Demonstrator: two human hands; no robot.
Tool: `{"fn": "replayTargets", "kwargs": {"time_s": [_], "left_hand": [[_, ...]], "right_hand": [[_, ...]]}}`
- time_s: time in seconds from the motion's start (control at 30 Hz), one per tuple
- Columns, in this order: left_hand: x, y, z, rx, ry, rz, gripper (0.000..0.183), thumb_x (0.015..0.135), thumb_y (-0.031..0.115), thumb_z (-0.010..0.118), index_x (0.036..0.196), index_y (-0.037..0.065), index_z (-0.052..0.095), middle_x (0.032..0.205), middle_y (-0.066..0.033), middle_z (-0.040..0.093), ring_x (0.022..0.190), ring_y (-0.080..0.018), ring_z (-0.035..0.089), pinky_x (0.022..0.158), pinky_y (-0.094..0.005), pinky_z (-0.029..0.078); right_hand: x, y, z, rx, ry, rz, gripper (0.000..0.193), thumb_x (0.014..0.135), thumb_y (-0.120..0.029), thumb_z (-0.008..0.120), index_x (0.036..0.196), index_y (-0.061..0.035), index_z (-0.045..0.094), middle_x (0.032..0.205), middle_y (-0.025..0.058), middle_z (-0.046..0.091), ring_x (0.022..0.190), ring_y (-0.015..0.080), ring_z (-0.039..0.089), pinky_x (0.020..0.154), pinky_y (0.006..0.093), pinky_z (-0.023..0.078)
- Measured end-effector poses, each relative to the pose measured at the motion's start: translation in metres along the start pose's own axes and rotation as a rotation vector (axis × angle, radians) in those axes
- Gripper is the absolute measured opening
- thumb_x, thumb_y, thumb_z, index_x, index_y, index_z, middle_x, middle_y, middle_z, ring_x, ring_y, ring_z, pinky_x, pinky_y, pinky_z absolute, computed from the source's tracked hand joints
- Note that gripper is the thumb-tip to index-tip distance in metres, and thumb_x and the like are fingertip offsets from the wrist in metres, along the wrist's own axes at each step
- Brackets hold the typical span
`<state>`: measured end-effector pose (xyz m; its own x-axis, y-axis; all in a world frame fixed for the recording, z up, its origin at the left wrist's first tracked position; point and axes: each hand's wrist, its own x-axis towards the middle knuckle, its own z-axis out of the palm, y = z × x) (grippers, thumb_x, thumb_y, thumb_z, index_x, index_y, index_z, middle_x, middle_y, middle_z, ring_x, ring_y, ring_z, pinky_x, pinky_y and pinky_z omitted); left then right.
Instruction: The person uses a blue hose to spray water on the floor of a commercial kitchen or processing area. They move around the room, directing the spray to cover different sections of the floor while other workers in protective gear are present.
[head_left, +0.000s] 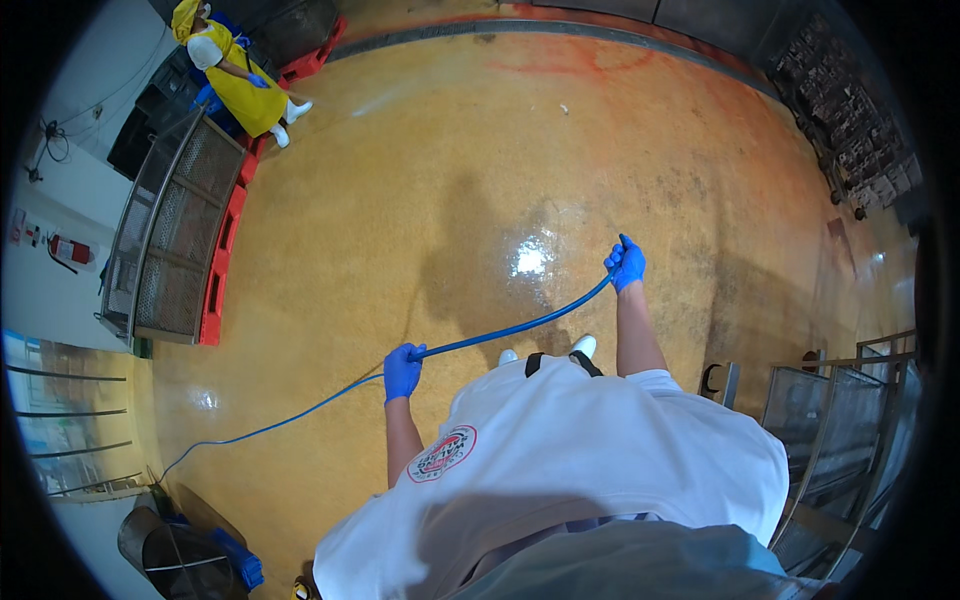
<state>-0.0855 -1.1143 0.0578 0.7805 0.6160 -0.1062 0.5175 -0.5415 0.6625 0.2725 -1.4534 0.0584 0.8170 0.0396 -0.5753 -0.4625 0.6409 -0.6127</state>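
Note:
A blue hose (520,328) runs across in front of my body, held in both blue-gloved hands. My left hand (402,372) is closed round it at the middle left. Higher up on the right, my right hand (626,263) grips the hose near its end, and a short dark tip sticks out above the fingers. Between the hands the hose sags in a shallow curve. From my left hand its thinner-looking length trails over the wet yellow-brown floor (480,200) to the lower left wall. Whether water comes out cannot be made out.
At the upper left stands a person in a yellow apron (245,95), beside a metal mesh cart (180,235) on red pallets (222,265). Metal racks (840,430) stand at the right. A dark wheeled rack (850,120) is far right. A drain channel (540,28) crosses the far floor.

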Motion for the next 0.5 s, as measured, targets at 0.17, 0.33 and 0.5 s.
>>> {"fn": "replayTargets", "kwargs": {"time_s": [0.17,0.33,0.5], "left_hand": [[-0.006,-0.008,0.009,-0.044,0.001,0.034,0.029,0.08,0.026,0.065,0.065,0.002,0.059,0.063,-0.0215,0.054,0.052,-0.029,0.049,0.053,-0.0371,0.041],[-0.008,-0.002,0.008,0.049,-0.017,0.079,0.03,0.081,0.026,0.064,0.063,0.003,0.059,0.058,-0.0188,0.052,0.05,-0.0247,0.044,0.052,-0.0351,0.039],[-0.008,0.003,0.003,-0.018,-0.05,0.033,0.03,0.079,0.027,0.065,0.065,0.002,0.059,0.064,-0.0229,0.053,0.05,-0.0304,0.042,0.052,-0.0374,0.04]], "right_hand": [[-0.006,-0.007,-0.009,0.019,-0.015,-0.012,0.014,0.091,-0.019,0.04,0.099,-0.0124,0.049,0.054,-0.0007,0.037,0.042,0.0116,0.033,0.038,0.0275,0.028],[-0.004,-0.007,-0.025,0.045,0.004,-0.049,0.013,0.09,-0.021,0.043,0.097,-0.0118,0.049,0.054,-0.0002,0.039,0.041,0.0119,0.034,0.036,0.0282,0.029],[-0.017,-0.006,-0.025,0.059,0.055,-0.058,0.017,0.09,-0.022,0.044,0.101,-0.0109,0.05,0.054,0.0002,0.04,0.041,0.0118,0.035,0.036,0.0284,0.029]]}}
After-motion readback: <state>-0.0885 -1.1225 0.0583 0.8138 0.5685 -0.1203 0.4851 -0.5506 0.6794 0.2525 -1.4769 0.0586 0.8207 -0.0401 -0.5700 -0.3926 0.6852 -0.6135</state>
